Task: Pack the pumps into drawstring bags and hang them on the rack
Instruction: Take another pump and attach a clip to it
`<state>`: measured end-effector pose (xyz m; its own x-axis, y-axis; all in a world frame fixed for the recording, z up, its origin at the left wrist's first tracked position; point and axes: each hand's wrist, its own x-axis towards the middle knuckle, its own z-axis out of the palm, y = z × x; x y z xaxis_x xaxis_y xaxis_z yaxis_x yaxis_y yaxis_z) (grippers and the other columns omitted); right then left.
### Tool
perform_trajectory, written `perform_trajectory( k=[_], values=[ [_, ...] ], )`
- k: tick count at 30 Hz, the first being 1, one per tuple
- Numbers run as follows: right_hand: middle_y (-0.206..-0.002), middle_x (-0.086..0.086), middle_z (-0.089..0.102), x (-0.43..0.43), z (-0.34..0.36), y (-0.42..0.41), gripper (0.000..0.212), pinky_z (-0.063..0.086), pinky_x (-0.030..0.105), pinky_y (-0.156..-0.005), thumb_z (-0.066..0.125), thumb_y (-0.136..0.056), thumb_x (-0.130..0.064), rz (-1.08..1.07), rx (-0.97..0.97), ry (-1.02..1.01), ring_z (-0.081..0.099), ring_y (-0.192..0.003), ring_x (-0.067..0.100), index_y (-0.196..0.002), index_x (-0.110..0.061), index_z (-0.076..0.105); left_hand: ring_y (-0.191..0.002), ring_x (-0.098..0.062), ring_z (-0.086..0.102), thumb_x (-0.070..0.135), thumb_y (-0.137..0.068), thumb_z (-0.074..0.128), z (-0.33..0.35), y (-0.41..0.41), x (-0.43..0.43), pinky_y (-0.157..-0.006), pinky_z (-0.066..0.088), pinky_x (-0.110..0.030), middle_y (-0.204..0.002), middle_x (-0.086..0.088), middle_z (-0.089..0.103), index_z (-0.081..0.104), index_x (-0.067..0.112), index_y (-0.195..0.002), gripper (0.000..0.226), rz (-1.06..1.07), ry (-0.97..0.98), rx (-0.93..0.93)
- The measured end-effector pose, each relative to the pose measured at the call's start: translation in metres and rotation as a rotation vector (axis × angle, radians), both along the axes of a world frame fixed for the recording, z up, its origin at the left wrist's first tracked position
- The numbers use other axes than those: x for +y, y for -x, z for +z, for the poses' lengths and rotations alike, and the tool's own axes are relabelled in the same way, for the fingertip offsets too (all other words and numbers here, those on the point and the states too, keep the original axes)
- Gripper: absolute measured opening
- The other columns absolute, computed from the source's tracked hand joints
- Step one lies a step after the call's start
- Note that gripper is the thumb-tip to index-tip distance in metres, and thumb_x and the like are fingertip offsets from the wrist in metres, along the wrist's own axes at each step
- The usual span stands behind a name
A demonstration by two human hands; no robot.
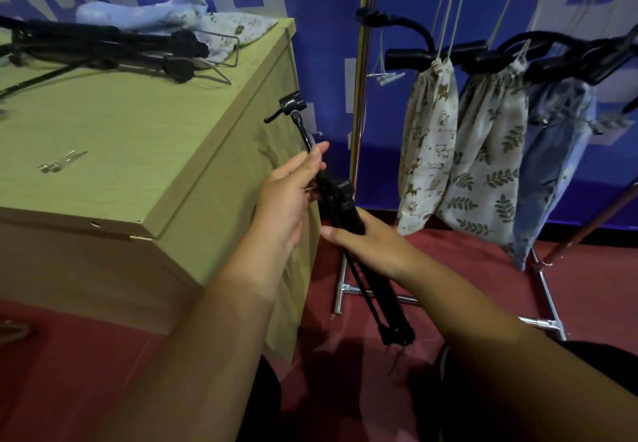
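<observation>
I hold a black hand pump (376, 279) slanted in front of me, beside the wooden table's right corner. My right hand (373, 244) grips its barrel near the top. My left hand (290, 196) pinches the thin black hose (305, 136), whose valve head sticks up above my fingers. Several more black pumps (103, 44) lie at the back of the table (138, 124), next to loose pale blue drawstring bags (165, 10). On the rack (359, 130) to the right hang three filled bags (480, 165), with pump handles poking out of their tops.
Two small metal pieces (62, 162) lie on the table top. The rack's chrome feet (545, 303) spread across the red floor on the right. A blue and white banner wall stands behind everything.
</observation>
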<state>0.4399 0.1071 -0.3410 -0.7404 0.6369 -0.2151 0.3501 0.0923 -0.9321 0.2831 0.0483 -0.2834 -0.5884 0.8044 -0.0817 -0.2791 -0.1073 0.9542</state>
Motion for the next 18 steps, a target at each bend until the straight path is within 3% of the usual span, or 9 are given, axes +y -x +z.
perform_trajectory(
  k=[2, 4, 8, 10, 13, 16, 18],
  values=[
    [-0.119, -0.019, 0.078, 0.002, 0.001, 0.001, 0.061, 0.056, 0.038, -0.107, 0.079, -0.079, -0.080, 0.000, 0.017, -0.001, 0.074, -0.112, 0.001, -0.128, -0.044, 0.070, -0.090, -0.014, 0.062, 0.033, -0.101, 0.071, 0.000, 0.003, 0.000, -0.080, 0.051, -0.029, -0.093, 0.006, 0.070, 0.080, 0.020, -0.124, 0.028, 0.029, 0.010, 0.031],
    [-0.111, -0.027, 0.078, 0.004, 0.004, -0.001, 0.049, 0.054, 0.026, -0.095, 0.083, -0.083, -0.070, 0.004, 0.034, 0.010, 0.072, -0.105, -0.009, -0.123, -0.044, 0.073, -0.085, -0.016, 0.059, 0.033, -0.101, 0.070, -0.001, 0.004, 0.001, -0.069, 0.047, -0.025, -0.096, 0.003, 0.068, 0.080, 0.021, -0.123, 0.027, 0.030, 0.023, 0.070],
    [-0.082, -0.036, 0.073, 0.009, 0.006, -0.006, 0.021, 0.045, 0.002, -0.067, 0.086, -0.089, -0.052, 0.000, 0.069, 0.046, 0.069, -0.080, -0.018, -0.099, -0.041, 0.072, -0.081, -0.012, 0.060, 0.034, -0.102, 0.069, 0.001, 0.004, 0.001, -0.063, 0.048, -0.022, -0.098, 0.002, 0.067, 0.080, 0.019, -0.124, 0.028, 0.032, 0.030, 0.087],
    [-0.080, -0.034, 0.073, 0.009, 0.007, -0.006, 0.024, 0.046, 0.005, -0.068, 0.086, -0.087, -0.055, -0.002, 0.065, 0.069, 0.069, -0.078, -0.016, -0.097, -0.039, 0.072, -0.079, -0.011, 0.062, 0.034, -0.102, 0.069, 0.004, 0.001, 0.000, -0.062, 0.048, -0.022, -0.098, 0.002, 0.067, 0.080, 0.020, -0.124, 0.028, 0.023, 0.031, 0.090],
    [-0.096, -0.025, 0.079, 0.011, 0.006, -0.006, 0.047, 0.050, 0.018, -0.079, 0.088, -0.078, -0.067, -0.023, 0.020, 0.052, 0.073, -0.090, -0.010, -0.114, -0.040, 0.075, -0.081, -0.009, 0.065, 0.035, -0.102, 0.070, 0.006, -0.002, -0.001, -0.065, 0.051, -0.022, -0.101, 0.002, 0.070, 0.081, 0.023, -0.122, 0.027, 0.009, 0.047, 0.108],
    [-0.072, -0.025, 0.073, 0.015, 0.003, -0.006, 0.026, 0.049, 0.019, -0.070, 0.089, -0.085, -0.051, -0.021, -0.006, 0.052, 0.069, -0.069, -0.009, -0.099, -0.036, 0.074, -0.085, -0.008, 0.065, 0.040, -0.100, 0.071, 0.006, -0.003, -0.001, -0.068, 0.050, -0.022, -0.103, 0.003, 0.074, 0.080, 0.025, -0.123, 0.029, 0.027, 0.076, 0.175],
    [-0.064, -0.017, 0.064, 0.017, 0.002, -0.007, 0.023, 0.046, 0.024, -0.065, 0.086, -0.088, -0.041, -0.025, -0.007, 0.042, 0.061, -0.058, -0.001, -0.086, -0.026, 0.069, -0.086, -0.002, 0.064, 0.045, -0.100, 0.070, 0.006, -0.002, -0.002, -0.076, 0.047, -0.017, -0.101, 0.011, 0.076, 0.080, 0.028, -0.123, 0.031, 0.033, 0.096, 0.284]
  ],
)
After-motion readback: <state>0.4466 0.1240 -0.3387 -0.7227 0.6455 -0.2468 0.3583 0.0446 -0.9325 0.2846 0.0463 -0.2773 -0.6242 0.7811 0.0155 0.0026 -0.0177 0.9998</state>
